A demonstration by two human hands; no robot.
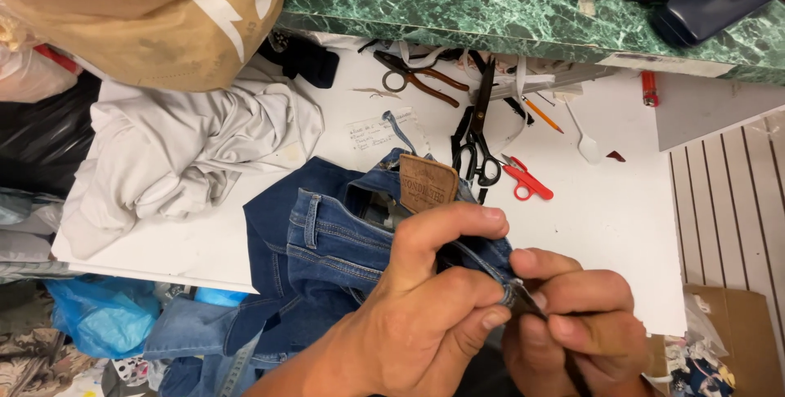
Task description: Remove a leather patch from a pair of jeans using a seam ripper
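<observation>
**Hand positions on denim waistband at white worktable**

Left hand (425, 299): closed on the blue jeans (319, 258), thumb and fingers pinching a fold of the waistband just below the brown leather patch (428, 183). Right hand (572, 323): closed around a slim dark tool (530, 302), its tip set against the pinched denim edge right beside the left fingertips; exact kind of tool not discernible. Both hands touching at the seam.

Jeans: bunched at the near edge of the white table (605, 209), one leg hanging over the edge toward the floor.

Behind the jeans on the table: black scissors (477, 152), small red snips (526, 181), brown-handled pliers (421, 78), a pencil (541, 115), a white plastic spoon (585, 142), a paper note (378, 130). To the left: crumpled light grey garment (180, 152). Along the far side: green marble counter (491, 4).
</observation>
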